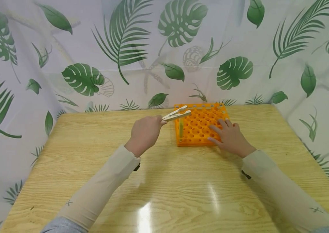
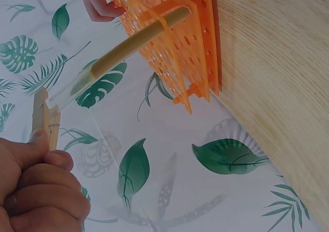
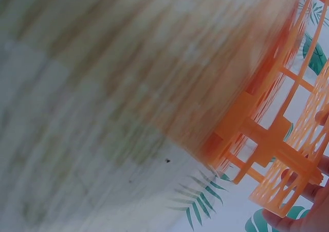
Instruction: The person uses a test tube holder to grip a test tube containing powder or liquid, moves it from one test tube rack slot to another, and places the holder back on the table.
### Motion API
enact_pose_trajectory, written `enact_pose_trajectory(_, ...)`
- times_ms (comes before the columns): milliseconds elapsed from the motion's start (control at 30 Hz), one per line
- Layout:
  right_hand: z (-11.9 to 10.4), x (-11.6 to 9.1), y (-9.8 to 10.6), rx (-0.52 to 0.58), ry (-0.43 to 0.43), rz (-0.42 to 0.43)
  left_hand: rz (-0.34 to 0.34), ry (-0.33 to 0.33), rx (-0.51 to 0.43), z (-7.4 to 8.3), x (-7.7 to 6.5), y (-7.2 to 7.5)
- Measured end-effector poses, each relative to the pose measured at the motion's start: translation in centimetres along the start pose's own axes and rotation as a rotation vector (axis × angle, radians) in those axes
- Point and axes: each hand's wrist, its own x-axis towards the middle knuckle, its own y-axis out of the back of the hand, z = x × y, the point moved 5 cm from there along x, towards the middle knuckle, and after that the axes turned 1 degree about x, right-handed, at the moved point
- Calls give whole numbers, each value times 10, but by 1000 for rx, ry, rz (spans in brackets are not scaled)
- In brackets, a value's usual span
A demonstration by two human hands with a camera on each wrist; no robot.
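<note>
My left hand (image 1: pixel 146 133) grips a wooden test tube clamp (image 1: pixel 177 114) by its near end, thumb and fingers around it. The clamp's two prongs stand apart at their tips. A test tube (image 2: pixel 133 47) with yellowish liquid stands in the left front corner of an orange rack (image 1: pixel 199 141). In the left wrist view its clear top end is by the clamp's prongs; whether they touch cannot be told. My right hand (image 1: pixel 230 137) rests on the rack's right side with spread fingers. Its fingers (image 3: pixel 303 185) show at the rack's edge in the right wrist view.
The rack has tiers full of round holes and stands on a wood-grain table (image 1: pixel 167 187) near its back edge. A white cloth (image 1: pixel 141 48) printed with green leaves hangs behind the table and along both sides.
</note>
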Motion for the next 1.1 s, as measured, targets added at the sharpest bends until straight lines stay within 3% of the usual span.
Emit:
enact_pose_trajectory(600, 2, 0, -3, 6, 6, -8, 41, 1, -51, -6, -4, 5)
enact_pose_trajectory(1100, 0, 1, 0, -7, 17, -2, 38, 47, -65, -19, -8, 8)
